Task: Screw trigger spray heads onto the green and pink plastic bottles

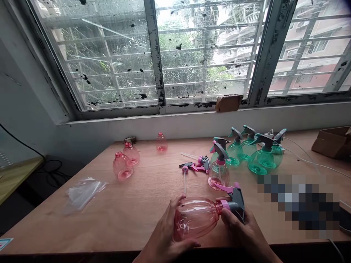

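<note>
A pink see-through spray bottle (196, 218) lies on its side in the air, near the table's front edge, its neck to the right. My left hand (171, 230) is wrapped round the base of the bottle. At the neck, my right hand (244, 228) grips the pink collar of the grey and pink spray head (237, 202), with the thumb on the collar. Just beyond stands a pink spray bottle with its head fitted (219, 171). Loose pink and grey spray heads (203, 164) with clear tubes lie to its left.
Pink bottles without heads (123, 166) stand at the back left, near clear plastic bags (85, 191). Several green spray bottles (261, 159) stand at the back right, with a cable behind them. A cardboard box (333, 142) sits at the far right; a blurred patch covers the right side.
</note>
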A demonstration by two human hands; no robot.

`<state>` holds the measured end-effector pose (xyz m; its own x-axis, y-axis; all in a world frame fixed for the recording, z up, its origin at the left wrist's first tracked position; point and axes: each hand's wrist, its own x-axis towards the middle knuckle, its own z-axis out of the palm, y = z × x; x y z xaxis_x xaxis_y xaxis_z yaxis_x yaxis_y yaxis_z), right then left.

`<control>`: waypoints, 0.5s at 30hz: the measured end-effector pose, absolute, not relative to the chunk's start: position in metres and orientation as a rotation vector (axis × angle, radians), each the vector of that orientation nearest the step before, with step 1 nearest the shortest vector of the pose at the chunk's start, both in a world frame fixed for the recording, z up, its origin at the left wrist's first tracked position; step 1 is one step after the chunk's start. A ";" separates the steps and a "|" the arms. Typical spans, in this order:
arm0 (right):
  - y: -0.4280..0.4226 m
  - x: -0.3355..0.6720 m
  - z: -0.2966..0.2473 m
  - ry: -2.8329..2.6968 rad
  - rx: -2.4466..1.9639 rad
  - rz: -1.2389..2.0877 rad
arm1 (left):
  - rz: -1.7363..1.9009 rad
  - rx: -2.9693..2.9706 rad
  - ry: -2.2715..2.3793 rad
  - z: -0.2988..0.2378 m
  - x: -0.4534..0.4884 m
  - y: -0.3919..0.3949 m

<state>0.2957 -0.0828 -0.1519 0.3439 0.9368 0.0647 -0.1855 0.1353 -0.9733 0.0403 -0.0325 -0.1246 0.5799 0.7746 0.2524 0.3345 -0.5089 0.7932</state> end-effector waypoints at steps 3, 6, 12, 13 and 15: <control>-0.084 0.296 -0.150 -0.899 -1.153 0.965 | 0.779 2.087 0.877 -0.124 0.040 -0.033; -0.085 0.296 -0.147 -0.948 -1.188 0.913 | 0.775 2.093 0.866 -0.124 0.040 -0.033; -0.086 0.295 -0.143 -0.956 -1.230 0.882 | 0.809 2.139 0.803 -0.134 0.039 -0.029; -0.086 0.295 -0.143 -0.955 -1.237 0.883 | 0.818 2.152 0.796 -0.136 0.039 -0.028; -0.086 0.294 -0.141 -0.949 -1.255 0.891 | 0.827 2.185 0.790 -0.142 0.038 -0.026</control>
